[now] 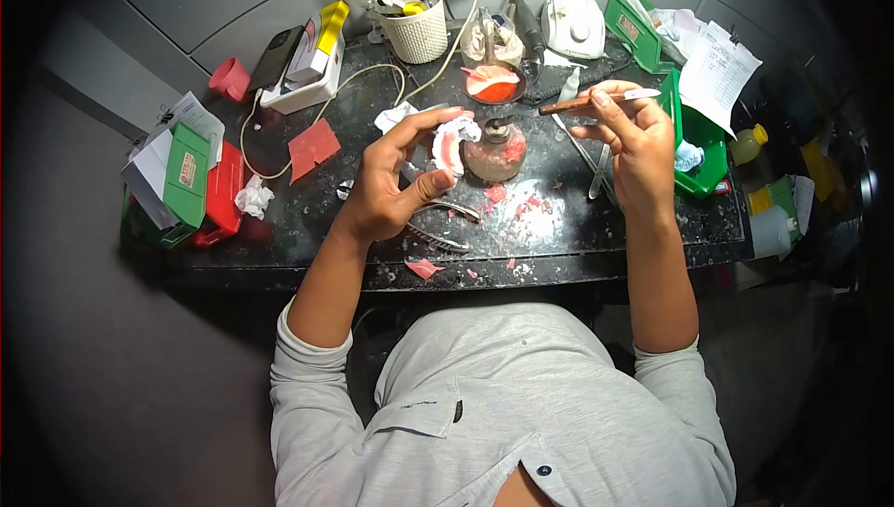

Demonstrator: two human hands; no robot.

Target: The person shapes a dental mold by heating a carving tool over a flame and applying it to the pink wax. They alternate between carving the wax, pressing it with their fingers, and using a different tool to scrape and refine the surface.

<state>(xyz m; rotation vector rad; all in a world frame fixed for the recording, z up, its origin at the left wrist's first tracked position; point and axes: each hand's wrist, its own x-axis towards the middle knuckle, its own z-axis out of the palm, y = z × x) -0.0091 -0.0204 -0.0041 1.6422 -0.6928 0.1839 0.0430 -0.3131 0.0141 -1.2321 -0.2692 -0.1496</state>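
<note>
Cast (pixel 451 148), white with a pink band, is sitting in the left hand (pixel 395 172), raised over the bench (pixel 363 139) just left of the burner (pixel 496 155). That hand is curving partly closed, thumb pressing from the near side and fingers from the far side. The right hand (pixel 641 142) is pinching a brown-handled tool (pixel 582 103) between thumb and fingertips, and the tool's dark end is hovering by the burner's top (whether a flame is burning, I cannot tell). Pink scraps (pixel 533 206) are littering the bench in front of the burner. Behind it, a dish (pixel 494 93) is holding something pink and orange. Farther left, a pink sheet (pixel 314 148) is lying near a cable (pixel 250 148); at the back, a white basket (pixel 415 30) is standing full of tools. On the right, papers (pixel 715 74) are leaning above a green box (pixel 705 176).
</note>
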